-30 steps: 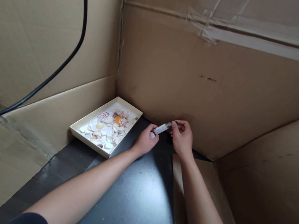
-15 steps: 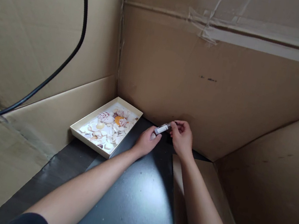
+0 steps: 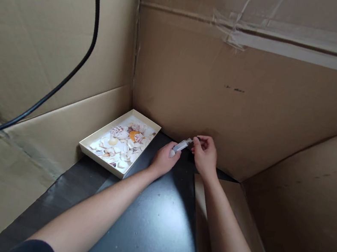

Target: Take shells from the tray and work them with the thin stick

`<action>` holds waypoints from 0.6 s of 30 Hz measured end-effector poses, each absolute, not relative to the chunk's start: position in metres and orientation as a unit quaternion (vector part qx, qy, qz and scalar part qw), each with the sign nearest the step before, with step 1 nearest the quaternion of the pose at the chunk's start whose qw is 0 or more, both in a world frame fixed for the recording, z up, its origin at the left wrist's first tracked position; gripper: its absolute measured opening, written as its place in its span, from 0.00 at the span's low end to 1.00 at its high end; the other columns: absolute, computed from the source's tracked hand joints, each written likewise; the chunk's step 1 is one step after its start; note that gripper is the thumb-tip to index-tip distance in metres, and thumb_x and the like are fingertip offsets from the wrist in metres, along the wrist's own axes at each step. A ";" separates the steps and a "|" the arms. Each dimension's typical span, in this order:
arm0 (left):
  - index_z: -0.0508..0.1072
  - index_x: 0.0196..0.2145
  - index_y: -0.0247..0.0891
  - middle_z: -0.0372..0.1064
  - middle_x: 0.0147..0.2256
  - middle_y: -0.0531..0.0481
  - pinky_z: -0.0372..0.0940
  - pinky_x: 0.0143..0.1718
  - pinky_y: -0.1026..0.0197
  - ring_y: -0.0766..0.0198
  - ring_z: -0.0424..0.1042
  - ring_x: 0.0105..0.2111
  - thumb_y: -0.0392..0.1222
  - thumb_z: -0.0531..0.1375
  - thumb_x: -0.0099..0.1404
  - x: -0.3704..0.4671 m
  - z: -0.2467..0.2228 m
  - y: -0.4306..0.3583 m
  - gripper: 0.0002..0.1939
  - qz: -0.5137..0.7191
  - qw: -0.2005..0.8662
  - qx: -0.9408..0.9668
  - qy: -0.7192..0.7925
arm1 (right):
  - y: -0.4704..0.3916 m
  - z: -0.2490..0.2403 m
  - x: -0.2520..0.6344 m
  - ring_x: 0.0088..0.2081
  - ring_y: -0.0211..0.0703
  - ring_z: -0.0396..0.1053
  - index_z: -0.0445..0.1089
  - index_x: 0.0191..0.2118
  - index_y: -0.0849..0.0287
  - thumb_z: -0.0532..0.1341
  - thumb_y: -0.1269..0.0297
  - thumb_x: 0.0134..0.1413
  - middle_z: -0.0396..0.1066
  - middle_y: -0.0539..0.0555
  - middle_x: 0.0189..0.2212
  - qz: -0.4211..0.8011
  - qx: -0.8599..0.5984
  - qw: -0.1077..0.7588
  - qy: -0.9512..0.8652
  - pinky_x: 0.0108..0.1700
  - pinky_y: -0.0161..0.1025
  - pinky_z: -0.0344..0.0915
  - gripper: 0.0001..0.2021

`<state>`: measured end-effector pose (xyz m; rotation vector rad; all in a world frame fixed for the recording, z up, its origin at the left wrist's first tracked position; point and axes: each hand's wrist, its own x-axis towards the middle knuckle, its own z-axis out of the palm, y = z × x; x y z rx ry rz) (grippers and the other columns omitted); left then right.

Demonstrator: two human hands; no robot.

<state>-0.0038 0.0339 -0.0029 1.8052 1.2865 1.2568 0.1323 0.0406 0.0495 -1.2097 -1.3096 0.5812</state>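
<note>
My left hand [image 3: 165,159] is closed around a small, clear-looking bottle [image 3: 180,146] with a pale label, tilted so that its narrow neck points up and to the right. Just beyond the neck, my right hand [image 3: 205,155] pinches a small dark cap [image 3: 198,139], mostly covered by the fingers. A slight gap seems to lie between cap and neck. Left of my hands is a shallow cream tray [image 3: 100,167] with several seashells [image 3: 119,132] on its white bottom, most of them white, some striped purple and one orange [image 3: 134,135].
Under my hands is a dark table top [image 3: 150,227] with a bright patch of light. Cardboard walls [image 3: 198,70] enclose it at the back and both sides. A flat cardboard piece [image 3: 201,218] lies under my right forearm. A black cable [image 3: 86,55] hangs at the left.
The bottle has drawn slightly down and left, away from the right fingers, and its neck shows more plainly. Its label has turned a little. The tray has not moved.
</note>
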 end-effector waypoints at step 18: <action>0.75 0.41 0.41 0.74 0.37 0.43 0.59 0.42 0.55 0.51 0.68 0.39 0.45 0.57 0.61 -0.008 -0.007 0.035 0.13 0.290 0.139 0.750 0.578 | 0.037 0.065 0.145 0.21 0.35 0.60 0.65 0.32 0.57 0.60 0.50 0.49 0.62 0.46 0.21 0.276 -0.527 0.589 -0.547 0.24 0.33 0.59 0.15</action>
